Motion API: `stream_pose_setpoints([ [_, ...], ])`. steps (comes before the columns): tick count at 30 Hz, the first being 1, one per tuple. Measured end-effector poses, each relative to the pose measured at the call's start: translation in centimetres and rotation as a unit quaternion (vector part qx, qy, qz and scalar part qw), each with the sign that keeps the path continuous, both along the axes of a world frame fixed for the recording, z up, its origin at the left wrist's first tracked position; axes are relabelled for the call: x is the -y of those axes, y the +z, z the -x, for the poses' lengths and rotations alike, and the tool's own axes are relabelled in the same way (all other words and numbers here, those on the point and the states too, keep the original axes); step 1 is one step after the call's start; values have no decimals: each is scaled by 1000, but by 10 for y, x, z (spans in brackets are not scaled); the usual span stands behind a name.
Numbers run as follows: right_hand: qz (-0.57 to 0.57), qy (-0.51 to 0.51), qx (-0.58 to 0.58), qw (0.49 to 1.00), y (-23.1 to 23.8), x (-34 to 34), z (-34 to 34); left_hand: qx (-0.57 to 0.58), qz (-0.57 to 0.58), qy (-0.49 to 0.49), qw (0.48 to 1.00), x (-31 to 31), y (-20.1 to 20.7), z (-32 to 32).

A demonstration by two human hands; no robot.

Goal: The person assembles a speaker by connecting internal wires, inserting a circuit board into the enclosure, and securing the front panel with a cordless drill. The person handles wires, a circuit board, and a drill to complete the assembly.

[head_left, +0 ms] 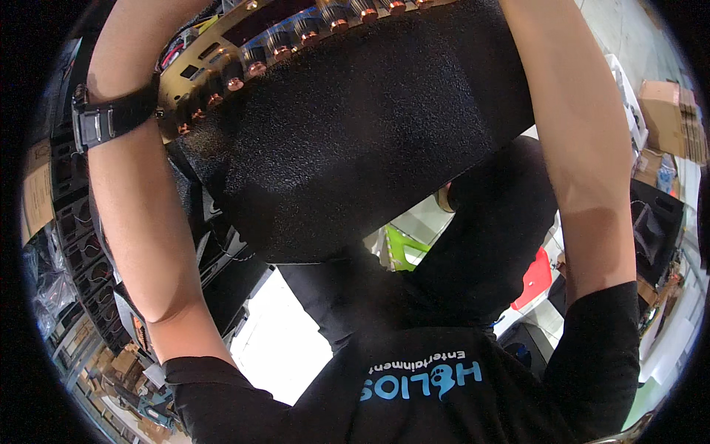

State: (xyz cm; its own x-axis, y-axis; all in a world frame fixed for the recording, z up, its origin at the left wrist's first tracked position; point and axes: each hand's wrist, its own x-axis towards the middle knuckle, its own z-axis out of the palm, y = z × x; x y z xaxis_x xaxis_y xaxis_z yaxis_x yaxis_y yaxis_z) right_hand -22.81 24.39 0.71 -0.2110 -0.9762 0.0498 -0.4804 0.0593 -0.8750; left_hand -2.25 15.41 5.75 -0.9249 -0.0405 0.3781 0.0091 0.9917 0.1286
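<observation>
Grip unseen, hands out of frame; forearms flank black textured cabinet [347,140].

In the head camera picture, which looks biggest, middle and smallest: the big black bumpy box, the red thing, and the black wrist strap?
1. Black textured box: by far the largest, though it is close to the camera.
2. Black wrist strap on the left forearm.
3. Red thing: partly hidden, farther away, so its rank against the strap is unsure.

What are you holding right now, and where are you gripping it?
A big black textured box, lifted with both arms. Both hands are out of frame, so the exact grip cannot be told.
</observation>
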Motion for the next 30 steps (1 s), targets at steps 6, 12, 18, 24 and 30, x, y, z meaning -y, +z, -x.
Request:
stream_pose_setpoints([
  [6, 20, 56, 58, 997, -12, 10, 10, 22, -10, 14, 1000, 4, 3, -5],
  [12, 22, 14, 27, 999, -10, -2, 0, 47, -23, 24, 998, 8, 0, -9],
  [18, 27, 19, 67, 997, -22, 20, -14, 81, -38, 21, 996, 69, -17, -2],
  [24, 45, 9, 54, 997, -33, 23, 15, 75, -141, 32, 987, 49, -14, 8],
  [30, 267, -110, 157, 944, 10, -26, 36, 75, -140, 55, 986, 41, -5, 1],
])
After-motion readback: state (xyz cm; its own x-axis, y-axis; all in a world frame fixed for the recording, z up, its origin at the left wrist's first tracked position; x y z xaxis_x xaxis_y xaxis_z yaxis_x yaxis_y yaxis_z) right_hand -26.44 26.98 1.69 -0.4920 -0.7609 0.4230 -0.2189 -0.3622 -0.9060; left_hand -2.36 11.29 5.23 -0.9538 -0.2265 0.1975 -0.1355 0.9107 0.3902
